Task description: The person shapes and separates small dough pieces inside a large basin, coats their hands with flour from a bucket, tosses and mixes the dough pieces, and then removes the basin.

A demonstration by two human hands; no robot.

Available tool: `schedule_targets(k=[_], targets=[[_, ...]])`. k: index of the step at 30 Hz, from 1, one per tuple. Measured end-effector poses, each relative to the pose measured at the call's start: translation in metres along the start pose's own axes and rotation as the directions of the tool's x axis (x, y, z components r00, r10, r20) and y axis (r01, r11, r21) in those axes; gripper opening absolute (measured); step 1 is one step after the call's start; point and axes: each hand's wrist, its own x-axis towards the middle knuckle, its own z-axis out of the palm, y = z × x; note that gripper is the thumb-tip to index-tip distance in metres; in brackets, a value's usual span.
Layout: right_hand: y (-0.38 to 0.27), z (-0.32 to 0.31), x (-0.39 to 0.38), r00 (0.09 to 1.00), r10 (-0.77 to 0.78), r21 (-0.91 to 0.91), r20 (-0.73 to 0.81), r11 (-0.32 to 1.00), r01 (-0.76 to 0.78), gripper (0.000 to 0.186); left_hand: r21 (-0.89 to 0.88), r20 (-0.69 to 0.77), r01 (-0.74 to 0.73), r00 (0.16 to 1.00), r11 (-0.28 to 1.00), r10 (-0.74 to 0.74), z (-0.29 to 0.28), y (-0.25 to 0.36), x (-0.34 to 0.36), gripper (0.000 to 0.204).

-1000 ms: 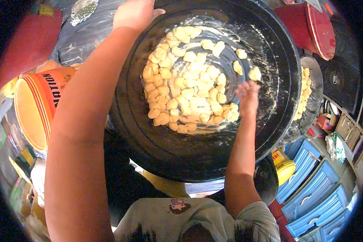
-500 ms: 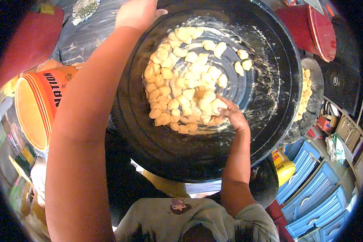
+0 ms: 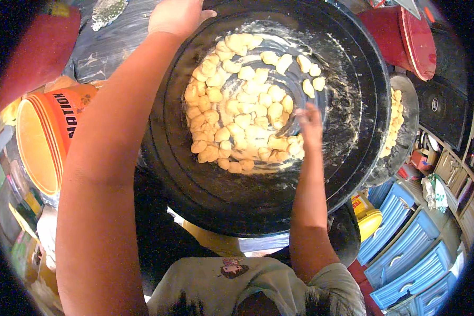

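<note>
A wide round black basin [image 3: 195,210] fills the middle of the view, its floor streaked with pale flour. Many small lumps of pale yellow dough [image 3: 242,120] lie in it, crowded toward the left and centre. A few dough pieces [image 3: 303,63] sit apart at the far right of the pile. At the far left rim is my left hand [image 3: 176,17], its thumb inside the edge and its other fingers cut off by the picture's top; it grips the basin. My right hand [image 3: 312,126] hovers at the right side of the pile, fingers smeared by motion.
Another dark basin [image 3: 405,124] with dough pieces stands at the right, below a red tub [image 3: 400,39]. Stacked orange buckets [image 3: 39,142] are at left. A yellow container [image 3: 368,218] and blue drawers [image 3: 405,263] are at lower right.
My right hand has moved away from the near right of the pile, where it held a dough lump, a little farther off. Another piece now lies among the separate ones at far right.
</note>
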Motion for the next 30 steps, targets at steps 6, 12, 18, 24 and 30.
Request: schedule_targets(k=[6, 12, 18, 24, 30], targets=[[0.081, 0.081, -0.032, 0.987, -0.126, -0.278, -0.098, 0.956, 0.094, 0.037, 0.346, -0.28, 0.016, 0.956, 0.938, 0.087, 0.08, -0.046, 0.026, 0.063], [0.026, 0.046, -0.058, 0.972, 0.082, 0.422, 0.222, 0.89, -0.172, 0.026, 0.004, 0.002, -0.01, 1.0, 1.0, 0.01, 0.002, -0.005, 0.001, 0.062], [-0.037, 0.001, -0.04, 0.98, 0.092, 0.709, 0.175, 0.679, -0.19, 0.03, 0.013, 0.005, 0.008, 1.0, 1.0, -0.008, 0.002, -0.005, 0.0, 0.062], [0.02, 0.034, -0.032, 0.967, 0.085, 0.157, 0.242, 0.98, -0.126, 0.026, -0.017, 0.004, 0.013, 1.0, 1.0, -0.013, -0.002, -0.003, 0.0, 0.063], [0.048, 0.146, -0.074, 0.9, -0.389, -0.706, 0.197, 0.58, 0.405, 0.027, 0.016, 0.004, -0.003, 1.0, 1.0, 0.003, 0.003, -0.002, 0.0, 0.063]])
